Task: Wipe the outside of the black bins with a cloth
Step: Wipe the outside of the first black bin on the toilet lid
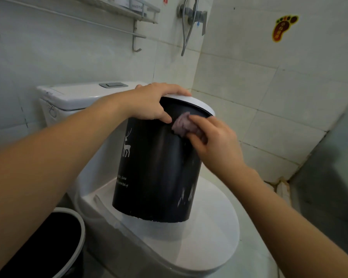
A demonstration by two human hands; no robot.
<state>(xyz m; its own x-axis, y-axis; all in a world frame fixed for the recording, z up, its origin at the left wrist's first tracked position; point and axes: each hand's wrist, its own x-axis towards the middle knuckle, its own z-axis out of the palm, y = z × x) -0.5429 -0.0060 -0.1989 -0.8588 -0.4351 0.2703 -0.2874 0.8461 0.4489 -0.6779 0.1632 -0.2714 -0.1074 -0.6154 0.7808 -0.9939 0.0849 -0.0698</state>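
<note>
1. While it stands on the closed toilet lid (205, 233), the black bin (159, 167) tilts slightly, its white rim (201, 104) leaning to the far right.
2. Gripping that rim at the top, the left hand (155, 101) curls its fingers over the far edge, with the thumb (165, 117) pressed on the dark wall below.
3. Just right of that thumb, the right hand (215, 141) pinches a crumpled pinkish cloth (183, 125) in bent fingers and holds it against the bin's upper wall.
4. A white deer print (127, 145) and some small lettering mark the bin's left side.
5. At the near left, on the floor, part of a second bin (68, 237) shows, black with a pale rim.
6. Behind stands the cistern (72, 97); on the tiled walls hang a shelf (129, 15), a shower valve (195, 17) with its hose, and a foot-shaped sticker (283, 27) at the far right.
</note>
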